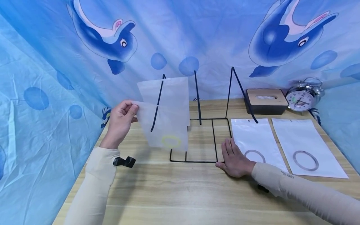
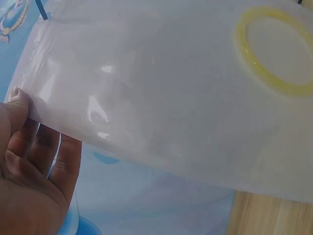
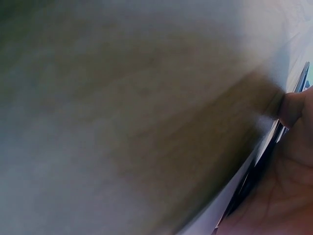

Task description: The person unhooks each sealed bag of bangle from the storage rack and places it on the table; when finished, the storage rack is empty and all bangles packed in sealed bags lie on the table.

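Note:
My left hand [image 1: 119, 122] pinches the upper left edge of a translucent zip bag [image 1: 166, 120] between thumb and fingers. A yellow ring [image 2: 248, 51] shows near the bag's bottom. Behind it a second pale bag [image 1: 175, 89] stands higher, overlapping it. Both are at the left part of a black wire rack [image 1: 197, 97], and one slanted wire passes in front of them. My right hand [image 1: 234, 159] lies with straight fingers on the rack's right base corner. The right wrist view is mostly blurred, with part of the palm [image 3: 274, 196] beside a dark bar.
Two white zip bags, one near [image 1: 250, 134] and one farther right [image 1: 298, 134], lie flat, each with a ring inside. Behind them stand a tissue box [image 1: 267, 106] and an alarm clock [image 1: 301, 100]. A blue dolphin-print curtain [image 1: 202, 37] surrounds the wooden table [image 1: 191, 193].

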The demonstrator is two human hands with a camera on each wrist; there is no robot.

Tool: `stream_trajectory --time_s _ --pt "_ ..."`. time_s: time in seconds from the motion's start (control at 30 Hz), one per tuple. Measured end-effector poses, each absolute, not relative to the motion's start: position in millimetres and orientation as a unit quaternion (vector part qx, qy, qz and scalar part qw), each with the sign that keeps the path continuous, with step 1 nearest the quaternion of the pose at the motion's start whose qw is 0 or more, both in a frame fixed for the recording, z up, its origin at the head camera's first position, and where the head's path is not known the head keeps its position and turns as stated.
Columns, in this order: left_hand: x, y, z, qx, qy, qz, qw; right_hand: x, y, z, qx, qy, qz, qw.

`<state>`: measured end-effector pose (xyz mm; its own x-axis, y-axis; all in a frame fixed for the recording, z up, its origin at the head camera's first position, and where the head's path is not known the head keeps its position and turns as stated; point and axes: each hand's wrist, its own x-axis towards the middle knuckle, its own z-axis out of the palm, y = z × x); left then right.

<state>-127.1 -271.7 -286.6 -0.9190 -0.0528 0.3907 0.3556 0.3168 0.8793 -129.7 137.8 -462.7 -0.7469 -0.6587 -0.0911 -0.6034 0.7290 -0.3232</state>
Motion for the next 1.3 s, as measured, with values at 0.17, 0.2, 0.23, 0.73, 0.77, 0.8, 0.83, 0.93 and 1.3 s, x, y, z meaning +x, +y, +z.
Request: stream_trajectory --time_s 0.17,0.2,0.23,0.73,0.77,0.8,0.83,0.93,1.3 --pt "-122.2 -271.3 -287.0 -0.097 -0.788 -0.579 0.182 -128.2 136.9 -457.3 -0.341 0.923 -0.149 0.098" --pt "-121.1 -271.0 -286.9 -0.098 -0.787 -0.582 0.181 -128.1 137.0 -457.0 -0.341 0.923 -0.148 0.098" --pt "-120.0 -270.9 -287.1 -0.099 -0.786 -0.583 0.179 -128.4 137.1 -457.4 -0.341 0.923 -0.148 0.100" --pt "-100.3 -267.3 -287.8 -0.104 -0.762 -0.617 0.168 -137.9 141.8 -482.0 -0.354 0.925 -0.120 0.063" --pt "-99.1 -267.2 -288.2 -0.108 -0.758 -0.622 0.166 -138.0 141.6 -482.5 -0.352 0.926 -0.121 0.065" --pt "-97.9 -267.0 -288.6 -0.114 -0.753 -0.627 0.162 -137.8 141.6 -482.6 -0.351 0.926 -0.123 0.066" --pt "-96.5 -267.3 -289.2 -0.119 -0.749 -0.632 0.160 -137.8 141.4 -482.7 -0.351 0.926 -0.124 0.067" --pt "-92.5 -268.6 -291.1 -0.138 -0.735 -0.647 0.153 -137.2 140.5 -481.5 -0.349 0.927 -0.122 0.070" --pt "-75.8 -271.3 -292.3 -0.187 -0.707 -0.663 0.161 -138.2 142.1 -484.9 -0.371 0.922 -0.106 0.036"
